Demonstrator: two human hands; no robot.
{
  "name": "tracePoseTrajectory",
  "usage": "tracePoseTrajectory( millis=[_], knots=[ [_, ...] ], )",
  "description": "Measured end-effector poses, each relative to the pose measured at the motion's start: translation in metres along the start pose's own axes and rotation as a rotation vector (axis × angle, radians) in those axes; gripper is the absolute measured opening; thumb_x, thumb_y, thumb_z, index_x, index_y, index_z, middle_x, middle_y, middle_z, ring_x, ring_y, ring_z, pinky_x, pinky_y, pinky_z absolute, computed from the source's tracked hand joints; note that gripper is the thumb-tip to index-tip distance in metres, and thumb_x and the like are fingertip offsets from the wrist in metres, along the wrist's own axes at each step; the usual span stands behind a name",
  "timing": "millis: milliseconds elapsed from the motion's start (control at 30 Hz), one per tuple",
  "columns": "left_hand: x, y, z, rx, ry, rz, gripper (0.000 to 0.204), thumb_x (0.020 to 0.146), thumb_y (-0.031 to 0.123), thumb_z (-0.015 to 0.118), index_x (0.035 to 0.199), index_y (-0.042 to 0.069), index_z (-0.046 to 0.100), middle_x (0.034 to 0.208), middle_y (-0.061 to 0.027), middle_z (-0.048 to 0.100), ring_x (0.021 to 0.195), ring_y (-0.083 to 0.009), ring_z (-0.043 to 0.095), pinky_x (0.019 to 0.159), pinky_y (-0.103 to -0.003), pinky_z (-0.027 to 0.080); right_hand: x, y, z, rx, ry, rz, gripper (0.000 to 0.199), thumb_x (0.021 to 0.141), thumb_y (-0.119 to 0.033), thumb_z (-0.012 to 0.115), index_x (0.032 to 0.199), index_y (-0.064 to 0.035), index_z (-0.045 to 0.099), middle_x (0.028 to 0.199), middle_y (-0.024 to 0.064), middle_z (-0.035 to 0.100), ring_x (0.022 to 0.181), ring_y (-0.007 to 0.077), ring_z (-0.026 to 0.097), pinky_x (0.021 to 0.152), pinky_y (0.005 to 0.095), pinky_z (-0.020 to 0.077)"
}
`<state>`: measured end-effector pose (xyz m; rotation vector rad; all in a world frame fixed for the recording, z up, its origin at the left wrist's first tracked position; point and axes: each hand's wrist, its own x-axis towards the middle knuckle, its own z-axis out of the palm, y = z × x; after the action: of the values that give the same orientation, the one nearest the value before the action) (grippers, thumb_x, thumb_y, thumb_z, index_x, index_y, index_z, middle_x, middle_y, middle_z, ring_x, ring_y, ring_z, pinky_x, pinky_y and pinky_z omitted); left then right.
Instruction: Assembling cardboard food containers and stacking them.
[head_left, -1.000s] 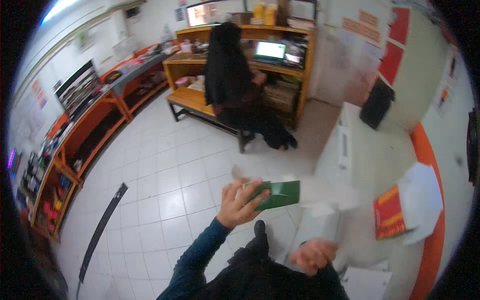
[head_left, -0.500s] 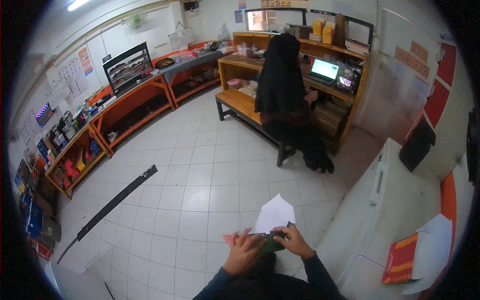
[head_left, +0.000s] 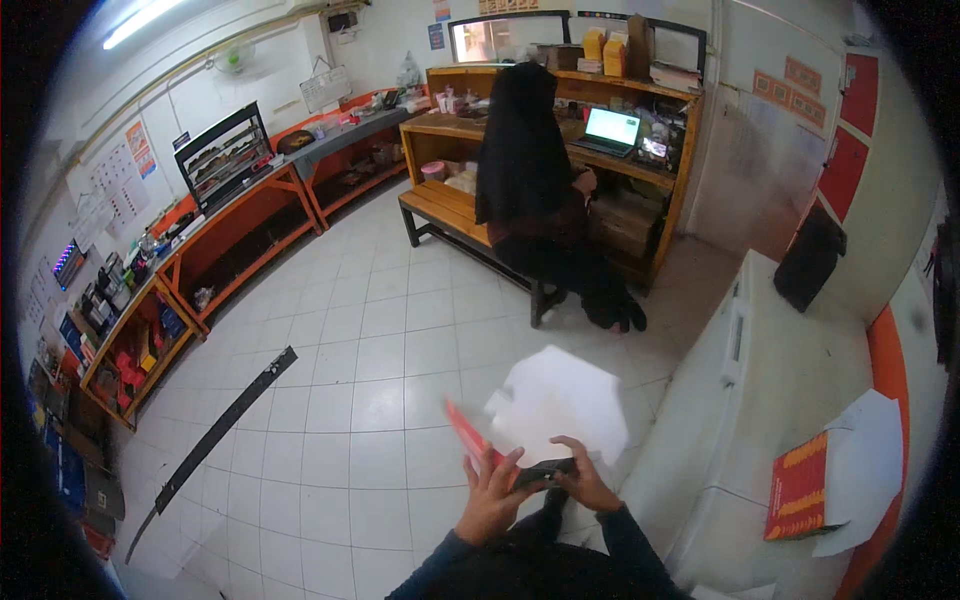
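Low in the middle of the head view, both hands hold a cardboard box that is partly unfolded. Its wide white inner side faces up and away from me. A red panel sticks up at its left, and a dark strip runs along the near edge between my hands. My left hand grips the near left part with bent fingers. At the near right edge, my right hand holds on with thumb and fingers around the board. The underside of the box is hidden.
To my right stands a white refrigerator; near it is another red box with white flaps. Ahead, a person in black sits on a wooden bench by a laptop. A long black strip crosses the tiled floor.
The box has spread and tilted, showing much more of its white side. Its red panel now rises higher at the left. The whole view has shifted slightly.
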<state>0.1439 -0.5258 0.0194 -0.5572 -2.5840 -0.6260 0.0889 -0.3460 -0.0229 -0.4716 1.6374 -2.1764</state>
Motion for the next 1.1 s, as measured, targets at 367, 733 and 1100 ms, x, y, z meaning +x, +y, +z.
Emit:
tracePoseTrajectory(
  millis=[367,733,1100],
  knots=[
    [0.018,0.024,0.013,-0.599,0.004,-0.136,0.052,0.075,-0.004,0.060,0.123,0.009,0.047,0.141,-0.0221,0.021,0.132,-0.0427,0.012,0.104,-0.046,0.021,-0.028,0.000,0.024,-0.998,0.552,-0.259,0.061,0.053,-0.012,0.079,0.105,-0.0088,0.048,0.091,0.0101,0.056,0.083,0.0303,0.051,0.072,0.0379,0.0411],
    [0.018,-0.016,0.031,-1.026,0.193,-0.415,0.058,0.084,0.004,0.052,0.136,0.007,0.027,0.139,-0.0165,0.031,0.116,-0.0284,0.045,0.086,-0.032,0.044,-0.018,0.011,0.016,-1.073,0.556,-0.355,0.045,0.059,-0.008,0.071,0.098,-0.0100,0.051,0.086,0.0084,0.058,0.072,0.0320,0.050,0.071,0.0378,0.0394],
    [0.021,-0.108,0.014,-1.505,0.316,-0.787,0.051,0.092,0.040,0.035,0.128,0.004,0.036,0.117,-0.0119,0.049,0.105,-0.0207,0.051,0.084,-0.031,0.044,-0.022,0.130,-0.025,-0.566,0.122,-0.065,0.049,0.079,-0.026,0.059,0.118,-0.0043,0.038,0.109,0.0165,0.047,0.098,0.0281,0.048,0.083,0.0367,0.0392]
  ],
)
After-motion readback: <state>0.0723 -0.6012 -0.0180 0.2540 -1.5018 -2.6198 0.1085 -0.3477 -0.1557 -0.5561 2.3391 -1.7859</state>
